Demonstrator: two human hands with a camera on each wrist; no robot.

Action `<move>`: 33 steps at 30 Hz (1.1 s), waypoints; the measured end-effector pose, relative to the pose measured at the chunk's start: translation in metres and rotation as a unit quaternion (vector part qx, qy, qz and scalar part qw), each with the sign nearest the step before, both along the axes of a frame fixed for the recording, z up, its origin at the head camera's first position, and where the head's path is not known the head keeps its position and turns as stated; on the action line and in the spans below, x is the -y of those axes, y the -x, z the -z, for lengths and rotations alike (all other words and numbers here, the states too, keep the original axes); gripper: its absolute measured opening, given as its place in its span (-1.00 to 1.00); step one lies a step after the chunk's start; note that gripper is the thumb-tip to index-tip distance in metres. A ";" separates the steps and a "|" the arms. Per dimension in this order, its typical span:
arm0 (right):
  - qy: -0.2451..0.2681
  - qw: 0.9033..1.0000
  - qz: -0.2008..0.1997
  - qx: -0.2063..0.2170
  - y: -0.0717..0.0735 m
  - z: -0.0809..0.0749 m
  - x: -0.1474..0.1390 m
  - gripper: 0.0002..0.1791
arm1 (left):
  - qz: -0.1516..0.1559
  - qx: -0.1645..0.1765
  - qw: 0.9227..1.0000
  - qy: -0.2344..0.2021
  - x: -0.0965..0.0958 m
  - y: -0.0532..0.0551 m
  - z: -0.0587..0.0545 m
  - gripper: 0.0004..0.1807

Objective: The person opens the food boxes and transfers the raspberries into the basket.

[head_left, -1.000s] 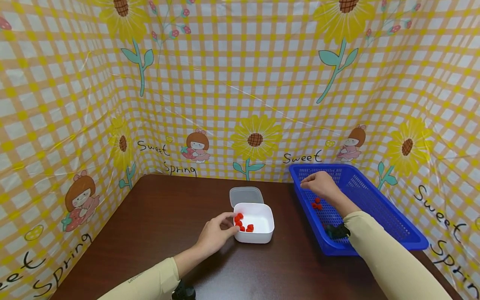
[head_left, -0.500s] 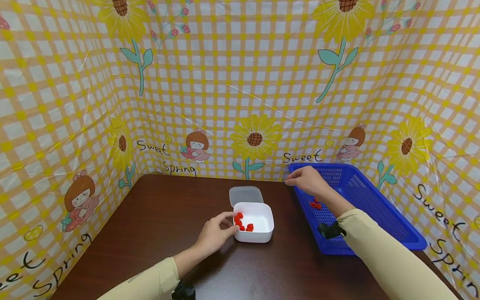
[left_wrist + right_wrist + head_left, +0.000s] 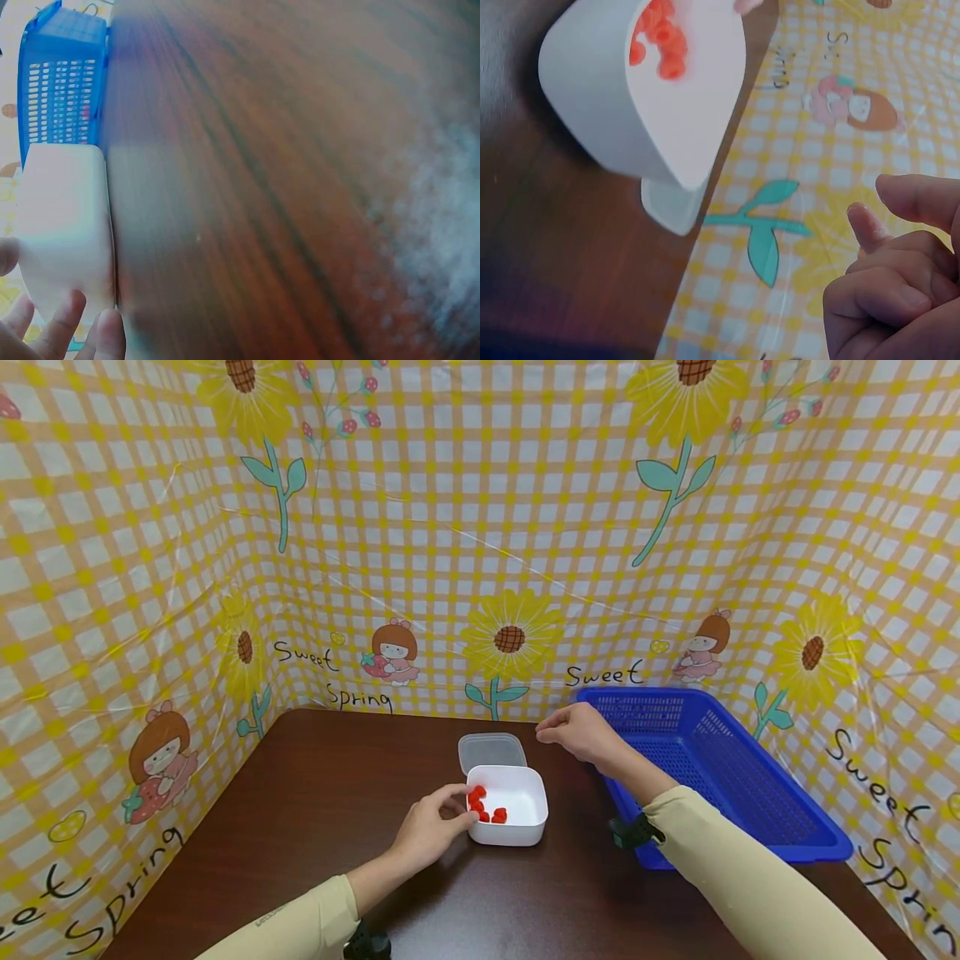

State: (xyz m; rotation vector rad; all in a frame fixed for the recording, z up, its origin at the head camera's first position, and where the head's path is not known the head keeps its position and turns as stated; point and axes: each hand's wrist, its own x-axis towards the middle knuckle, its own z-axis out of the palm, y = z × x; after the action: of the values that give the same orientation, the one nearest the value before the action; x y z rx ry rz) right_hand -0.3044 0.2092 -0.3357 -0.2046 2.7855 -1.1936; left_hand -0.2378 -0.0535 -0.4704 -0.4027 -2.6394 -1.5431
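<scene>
A white plastic food container (image 3: 517,833) stands uncovered on the table, several small red hollow pieces (image 3: 477,806) gathered at its left side. My left hand (image 3: 429,827) holds it by the left side, index finger at the rim and thumb near the front corner. In the left wrist view the fingertips (image 3: 67,315) lie against the container's wall. My right hand (image 3: 588,735) hangs above the table between container and basket. Its fingers (image 3: 885,292) curl, with thumb and index tips close together; I cannot tell whether a small piece is between them.
A blue perforated basket (image 3: 720,727) stands at the right, partly covered by my right forearm. The clear lid (image 3: 491,752) lies just behind the container. A checked, flower-printed cloth (image 3: 510,543) encloses the dark wooden table (image 3: 337,802) at the back and sides.
My right hand has moved left, from above the basket to beside the lid. The left hand and the container have stayed in place.
</scene>
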 end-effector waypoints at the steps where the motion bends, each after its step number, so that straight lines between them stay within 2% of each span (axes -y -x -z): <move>1: 0.006 1.000 -0.001 0.005 -0.001 0.002 0.003 -0.73 | 0.001 0.000 1.000 -0.001 0.000 0.000 0.000 -0.54; 9: 0.046 0.998 -0.005 0.040 -0.005 0.017 0.024 -0.77 | 0.003 0.002 1.000 -0.001 0.001 -0.001 -0.001 -0.53; 24: 0.048 0.997 0.008 0.062 -0.009 0.044 0.047 -0.77 | 0.006 0.005 1.000 -0.001 0.000 -0.001 -0.002 -0.52; 33: 0.072 0.994 0.001 0.085 -0.009 0.058 0.057 -0.74 | 0.007 0.004 1.000 -0.002 0.001 0.000 -0.001 -0.53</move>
State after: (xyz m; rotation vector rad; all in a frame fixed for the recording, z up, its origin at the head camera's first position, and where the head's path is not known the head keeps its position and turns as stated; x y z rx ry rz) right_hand -0.2953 0.1520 -0.3937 -0.1067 2.5576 -1.3447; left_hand -0.2374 -0.0541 -0.4692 -0.4158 -2.6447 -1.5551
